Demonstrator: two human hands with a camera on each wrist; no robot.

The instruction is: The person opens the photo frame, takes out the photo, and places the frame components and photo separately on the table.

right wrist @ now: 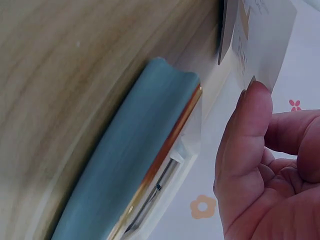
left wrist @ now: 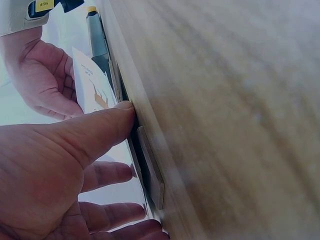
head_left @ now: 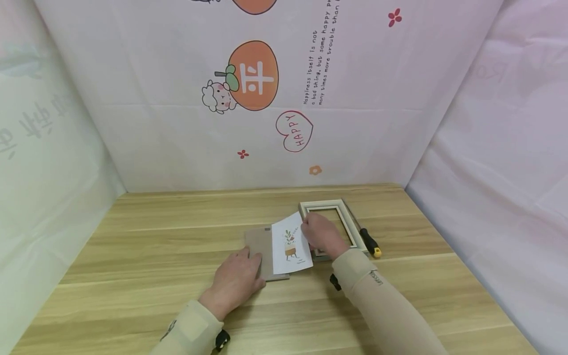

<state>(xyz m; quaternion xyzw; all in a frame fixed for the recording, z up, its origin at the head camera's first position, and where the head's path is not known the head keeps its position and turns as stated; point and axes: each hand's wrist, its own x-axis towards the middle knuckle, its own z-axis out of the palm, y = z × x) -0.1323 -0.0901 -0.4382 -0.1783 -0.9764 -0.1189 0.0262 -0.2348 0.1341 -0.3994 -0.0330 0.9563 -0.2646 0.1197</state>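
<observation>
My right hand (head_left: 323, 232) pinches the right edge of a white card (head_left: 290, 246) printed with a potted plant. The card tilts up on that side, and its left part overlaps a grey-brown backing board (head_left: 258, 239) on the table. On the board's lower left rests my left hand (head_left: 237, 277), fingers extended. Seen from the left wrist, the thumb (left wrist: 117, 117) lies along the board's near edge. Just right of the card is a picture frame (head_left: 321, 203), cream with a blue-grey side (right wrist: 130, 145), partly hidden behind my right hand and wrist.
Along the frame's right side lies a screwdriver (head_left: 370, 242) with a black and yellow handle. The wooden table (head_left: 168, 236) meets a printed white cloth (head_left: 355, 148) at the back, and more white cloth hangs at both sides.
</observation>
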